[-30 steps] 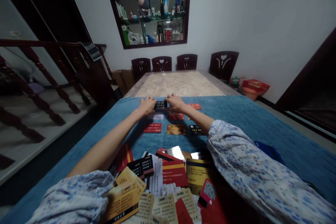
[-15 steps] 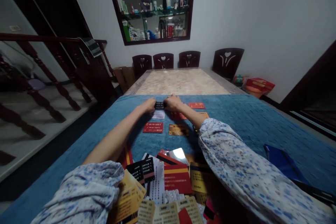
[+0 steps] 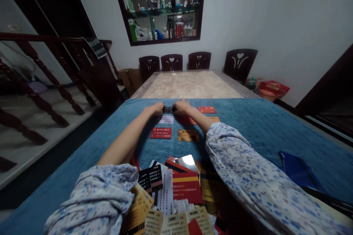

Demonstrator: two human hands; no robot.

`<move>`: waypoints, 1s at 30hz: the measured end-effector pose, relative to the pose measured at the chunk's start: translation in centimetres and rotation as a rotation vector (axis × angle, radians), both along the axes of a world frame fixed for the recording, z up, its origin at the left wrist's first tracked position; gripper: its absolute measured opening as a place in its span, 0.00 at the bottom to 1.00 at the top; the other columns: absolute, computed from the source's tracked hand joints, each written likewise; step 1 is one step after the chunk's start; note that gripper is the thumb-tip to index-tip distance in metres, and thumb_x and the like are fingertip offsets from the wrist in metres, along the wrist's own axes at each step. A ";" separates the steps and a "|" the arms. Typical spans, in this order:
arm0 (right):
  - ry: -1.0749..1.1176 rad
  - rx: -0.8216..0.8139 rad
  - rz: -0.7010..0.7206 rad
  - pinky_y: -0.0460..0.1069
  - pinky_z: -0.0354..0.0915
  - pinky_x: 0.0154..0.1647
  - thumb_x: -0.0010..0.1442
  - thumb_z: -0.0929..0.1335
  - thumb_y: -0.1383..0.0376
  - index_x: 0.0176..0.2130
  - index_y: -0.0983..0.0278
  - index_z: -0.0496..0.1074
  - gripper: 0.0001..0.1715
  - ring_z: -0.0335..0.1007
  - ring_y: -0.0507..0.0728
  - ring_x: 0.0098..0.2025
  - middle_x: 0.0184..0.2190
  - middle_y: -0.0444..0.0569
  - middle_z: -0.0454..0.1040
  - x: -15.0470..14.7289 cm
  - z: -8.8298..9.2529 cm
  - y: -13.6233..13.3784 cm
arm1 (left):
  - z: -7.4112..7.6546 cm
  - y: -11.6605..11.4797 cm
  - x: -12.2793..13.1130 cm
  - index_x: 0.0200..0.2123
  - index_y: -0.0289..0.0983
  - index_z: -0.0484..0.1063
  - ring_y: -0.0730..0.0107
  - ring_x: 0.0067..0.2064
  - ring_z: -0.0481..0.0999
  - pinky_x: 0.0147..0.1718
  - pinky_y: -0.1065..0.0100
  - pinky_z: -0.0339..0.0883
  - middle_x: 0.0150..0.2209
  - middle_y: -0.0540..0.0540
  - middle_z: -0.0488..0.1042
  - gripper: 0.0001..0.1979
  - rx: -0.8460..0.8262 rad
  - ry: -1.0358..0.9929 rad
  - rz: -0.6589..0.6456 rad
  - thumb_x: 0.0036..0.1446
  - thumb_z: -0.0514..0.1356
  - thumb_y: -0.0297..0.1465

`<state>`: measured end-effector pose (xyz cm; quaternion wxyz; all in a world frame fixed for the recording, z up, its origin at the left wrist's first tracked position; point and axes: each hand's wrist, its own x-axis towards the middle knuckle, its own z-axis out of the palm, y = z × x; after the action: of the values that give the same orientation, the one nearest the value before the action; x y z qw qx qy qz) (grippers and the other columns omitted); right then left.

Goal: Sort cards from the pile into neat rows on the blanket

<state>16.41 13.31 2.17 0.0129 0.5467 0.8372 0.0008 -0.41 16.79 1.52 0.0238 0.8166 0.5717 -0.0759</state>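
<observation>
Both arms stretch far out: the left hand (image 3: 156, 108) and right hand (image 3: 183, 107) pinch one dark card (image 3: 168, 109) between them on the blue cloth (image 3: 261, 125). A few cards lie in rows; the big pile (image 3: 176, 191) near the person waits

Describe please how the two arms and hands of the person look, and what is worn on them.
Both arms wear loose sleeves of light fabric printed with small blue and brownish flecks. The left sleeve is bunched up near the elbow and leaves the forearm bare; the right sleeve ends higher on the forearm. The left hand and right hand are bare: no gloves, and no rings or watch can be made out.
</observation>
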 end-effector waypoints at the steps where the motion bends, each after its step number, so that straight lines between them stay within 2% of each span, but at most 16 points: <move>1: 0.001 -0.001 0.000 0.60 0.63 0.53 0.59 0.67 0.60 0.54 0.58 0.76 0.23 0.60 0.70 0.60 0.56 0.55 0.74 0.0 0.0 0.0 | 0.1 0.0 0.1 0.44 0.34 0.77 0.59 0.48 0.75 0.44 0.71 0.68 0.45 0.42 0.77 0.20 -0.004 0.007 0.005 0.44 0.60 0.19; 11: -0.014 0.024 0.008 0.61 0.63 0.53 0.59 0.66 0.59 0.54 0.55 0.75 0.24 0.61 0.70 0.60 0.56 0.53 0.74 0.1 -0.2 0.3 | -0.5 0.6 0.6 0.44 0.31 0.75 0.54 0.49 0.75 0.47 0.64 0.70 0.49 0.35 0.74 0.21 0.009 0.016 0.078 0.43 0.63 0.21; 20: -0.040 0.048 0.062 0.62 0.62 0.52 0.60 0.67 0.57 0.53 0.59 0.76 0.23 0.61 0.70 0.60 0.56 0.58 0.73 0.2 -0.4 0.5 | -1.0 0.8 -0.2 0.42 0.32 0.75 0.56 0.48 0.75 0.47 0.65 0.70 0.47 0.37 0.76 0.19 0.052 -0.032 0.064 0.42 0.62 0.21; 24: -0.040 0.060 0.082 0.62 0.61 0.53 0.61 0.67 0.56 0.56 0.59 0.74 0.25 0.58 0.70 0.61 0.57 0.58 0.72 1.0 0.1 0.0 | -1.5 0.7 -1.0 0.42 0.33 0.75 0.57 0.49 0.75 0.47 0.66 0.70 0.45 0.40 0.77 0.18 0.095 -0.077 0.047 0.44 0.61 0.21; 30: -0.027 0.104 0.100 0.60 0.57 0.53 0.62 0.66 0.59 0.56 0.58 0.73 0.23 0.58 0.68 0.59 0.55 0.55 0.74 3.2 1.9 -1.4 | -1.8 -0.2 -2.1 0.39 0.34 0.75 0.58 0.46 0.76 0.47 0.65 0.69 0.42 0.41 0.77 0.15 0.183 -0.191 0.019 0.46 0.58 0.21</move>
<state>19.64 11.94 4.09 -0.0043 0.5039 0.8622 0.0521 -2.47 16.62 -0.29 0.0044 0.8135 0.5789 0.0549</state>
